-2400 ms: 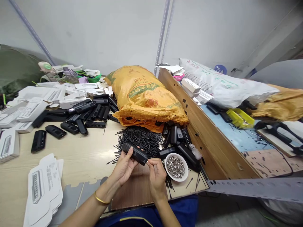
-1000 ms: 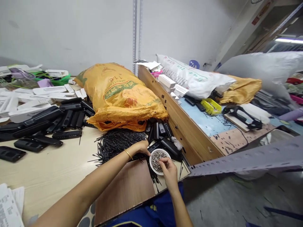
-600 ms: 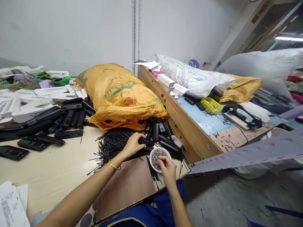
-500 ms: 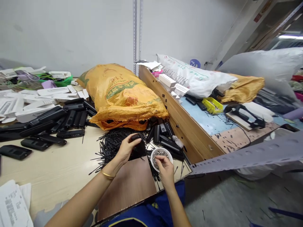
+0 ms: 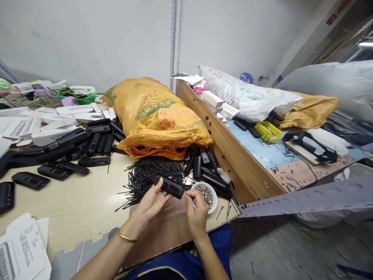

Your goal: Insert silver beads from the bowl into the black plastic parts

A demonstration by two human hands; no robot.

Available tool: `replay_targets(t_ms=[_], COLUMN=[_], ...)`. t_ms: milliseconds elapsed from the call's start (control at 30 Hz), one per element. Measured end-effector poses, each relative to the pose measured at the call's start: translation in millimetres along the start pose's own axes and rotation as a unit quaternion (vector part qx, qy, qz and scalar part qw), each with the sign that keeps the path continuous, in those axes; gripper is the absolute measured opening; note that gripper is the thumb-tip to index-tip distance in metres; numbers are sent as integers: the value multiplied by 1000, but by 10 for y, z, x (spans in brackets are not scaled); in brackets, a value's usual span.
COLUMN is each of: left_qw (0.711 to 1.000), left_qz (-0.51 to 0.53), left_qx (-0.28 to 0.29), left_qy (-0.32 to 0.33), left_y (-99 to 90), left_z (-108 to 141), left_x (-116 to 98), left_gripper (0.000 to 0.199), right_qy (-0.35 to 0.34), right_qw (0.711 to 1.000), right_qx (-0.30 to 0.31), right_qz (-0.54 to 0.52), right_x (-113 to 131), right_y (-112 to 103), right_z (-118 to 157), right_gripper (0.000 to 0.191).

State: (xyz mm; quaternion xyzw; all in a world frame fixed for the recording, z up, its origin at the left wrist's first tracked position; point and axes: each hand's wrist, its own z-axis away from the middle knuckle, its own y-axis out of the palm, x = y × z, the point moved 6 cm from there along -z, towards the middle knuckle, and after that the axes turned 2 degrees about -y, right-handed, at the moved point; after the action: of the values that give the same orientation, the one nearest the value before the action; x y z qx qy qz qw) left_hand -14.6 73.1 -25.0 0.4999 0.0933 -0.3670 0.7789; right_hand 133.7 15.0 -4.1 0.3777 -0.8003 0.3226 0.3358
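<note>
My left hand [image 5: 151, 203] is closed around a long black plastic case [image 5: 172, 187], holding it tilted above the brown board [image 5: 163, 229]. At the case's right end, my right hand [image 5: 198, 214] pinches a small shiny metal piece [image 5: 184, 194]; its exact kind is too small to tell. Just beside the right hand stands a white bowl [image 5: 215, 203] of small metal parts [image 5: 206, 194]. Behind the hands lies a heap of thin black sticks [image 5: 145, 175].
A full orange woven sack [image 5: 157, 112] lies behind the sticks. Black cases [image 5: 70, 140] and white boxes [image 5: 75, 109] are piled at the left. A wooden partition [image 5: 233, 155] and a perforated metal bar [image 5: 309, 194] border the right side. More black cases [image 5: 212, 178] lie against the partition.
My right hand has come out of the bowl and moved left to the case's end. My left hand has turned and lowered the case, so its length now shows. The view has shifted slightly.
</note>
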Motion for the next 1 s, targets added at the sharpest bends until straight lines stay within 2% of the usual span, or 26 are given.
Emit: replay_targets(t_ms=[100,167,333,433,500,567,633,700,833,1000], left_qw=[999,997,996,992,988,985,986,988,990,986], left_qz=[-13,-36,-42,-34,-33,-34,-37,-39,-38,-62], left_qx=[8,5,-35,-35,-28,-22,-17,-8,4,23], left_qy=[43,67,72,116,150,168,164,150,136,153], left_y=[2,-28,-188,-231,-237,-245,-257,-261,-235,-167], left_z=[41,54,75,144,197,229,230,217,226,276], left_x=[-29,-37,-6,-65,-113,-143,-155,-167,-218,-181], left_gripper=[8,12,11,24,34,42,47,49,49,47], right_qy=[-45,-52,-52,-77,-36,40,96,117,82,-34], right_qw=[998,998,998,996,998,995,987,983,989,996], right_qx=[16,27,20,31,47,66,80,83,84,82], right_qz=[33,34,13,8,-21,-65,-102,-114,-86,-26], right_x=[31,18,-42,-52,-119,-211,-260,-250,-112,76], right_y=[12,44,151,241,306,373,421,423,339,243], right_z=[-2,31,168,228,255,293,339,366,330,242], right_gripper=[14,13,14,15,15,16,16,16,16,15])
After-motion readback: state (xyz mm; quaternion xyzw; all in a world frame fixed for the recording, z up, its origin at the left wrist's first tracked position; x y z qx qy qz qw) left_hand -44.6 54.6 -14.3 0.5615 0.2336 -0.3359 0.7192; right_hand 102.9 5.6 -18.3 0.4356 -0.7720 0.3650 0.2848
